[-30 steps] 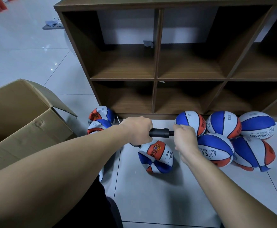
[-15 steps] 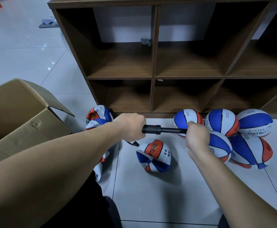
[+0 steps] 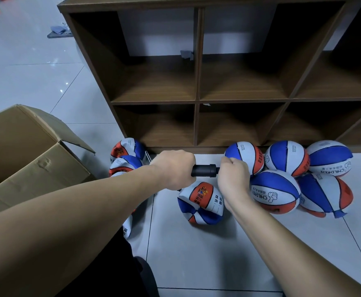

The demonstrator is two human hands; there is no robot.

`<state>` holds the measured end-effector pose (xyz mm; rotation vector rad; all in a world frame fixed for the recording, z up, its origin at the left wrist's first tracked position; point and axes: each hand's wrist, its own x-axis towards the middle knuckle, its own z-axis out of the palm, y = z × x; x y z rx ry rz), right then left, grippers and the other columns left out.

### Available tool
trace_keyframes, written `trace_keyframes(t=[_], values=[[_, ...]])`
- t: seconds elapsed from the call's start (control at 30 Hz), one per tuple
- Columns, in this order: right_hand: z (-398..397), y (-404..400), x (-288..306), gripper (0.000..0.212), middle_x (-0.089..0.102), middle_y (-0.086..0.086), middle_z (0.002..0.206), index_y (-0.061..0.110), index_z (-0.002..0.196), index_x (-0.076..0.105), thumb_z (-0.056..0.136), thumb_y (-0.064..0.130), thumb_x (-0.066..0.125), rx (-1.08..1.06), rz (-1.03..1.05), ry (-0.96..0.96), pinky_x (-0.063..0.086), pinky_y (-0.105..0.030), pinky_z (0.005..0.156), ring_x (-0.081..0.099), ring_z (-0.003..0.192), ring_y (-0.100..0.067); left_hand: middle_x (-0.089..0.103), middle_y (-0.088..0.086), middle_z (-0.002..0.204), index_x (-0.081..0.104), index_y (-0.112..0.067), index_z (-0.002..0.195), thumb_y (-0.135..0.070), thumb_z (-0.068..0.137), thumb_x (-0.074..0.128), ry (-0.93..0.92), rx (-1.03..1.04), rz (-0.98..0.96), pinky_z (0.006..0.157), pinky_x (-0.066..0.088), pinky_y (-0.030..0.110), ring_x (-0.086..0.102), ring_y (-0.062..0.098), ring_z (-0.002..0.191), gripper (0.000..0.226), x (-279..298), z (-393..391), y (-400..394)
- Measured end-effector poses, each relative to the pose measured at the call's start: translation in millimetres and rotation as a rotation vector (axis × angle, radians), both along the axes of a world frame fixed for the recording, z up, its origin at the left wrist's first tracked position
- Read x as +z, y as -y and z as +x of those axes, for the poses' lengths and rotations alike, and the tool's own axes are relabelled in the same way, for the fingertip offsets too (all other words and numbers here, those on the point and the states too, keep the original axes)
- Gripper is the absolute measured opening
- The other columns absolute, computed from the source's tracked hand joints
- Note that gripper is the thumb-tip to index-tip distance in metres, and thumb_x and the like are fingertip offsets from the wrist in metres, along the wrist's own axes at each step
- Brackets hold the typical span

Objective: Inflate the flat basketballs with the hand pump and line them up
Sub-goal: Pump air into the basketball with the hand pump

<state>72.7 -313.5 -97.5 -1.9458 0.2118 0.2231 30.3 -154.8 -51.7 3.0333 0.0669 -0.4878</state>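
Both hands, left (image 3: 175, 169) & right (image 3: 233, 176), clench black pump (image 3: 205, 170); half-flat, creased tricolor ball (image 3: 200, 202) beneath.

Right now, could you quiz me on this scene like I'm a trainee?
1. True or false: both hands grip the pump.
2. Which ball looks least inflated? A) the wrinkled ball under the pump B) the ball farthest right by the shelf
3. What lies left of the left hand?

Key: 1. True: the right hand holds the other end. 2. A. 3. An open cardboard box.
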Motion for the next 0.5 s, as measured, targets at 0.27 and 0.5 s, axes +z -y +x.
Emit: trace_keyframes(t=[0.27,0.5], values=[[2.3,2.5,0.1,0.043,0.033,0.0,0.061,0.018,0.065,0.033,0.103,0.021,0.051,0.043,0.027,-0.007,0.026,-0.036,0.058,0.032,0.061,-0.023,0.065,-0.001,0.074,0.064,-0.024,0.082,-0.032,0.09,0.06,-0.007,-0.006,-0.014,0.067,0.063,0.039,0.066,0.024,0.068,0.011,-0.2,5.4,7.2],[10.5,12.2,2.4,0.039,0.032,-0.001,0.063,0.018,0.068,0.035,0.103,0.02,0.052,0.108,0.027,-0.019,0.022,-0.034,0.057,0.03,0.061,-0.022,0.066,-0.002,0.073,0.063,-0.025,0.079,-0.034,0.087,0.06,-0.004,-0.003,-0.046,0.064,0.061,0.037,0.066,0.024,0.068,0.013,-1.4,6.9,3.9]])
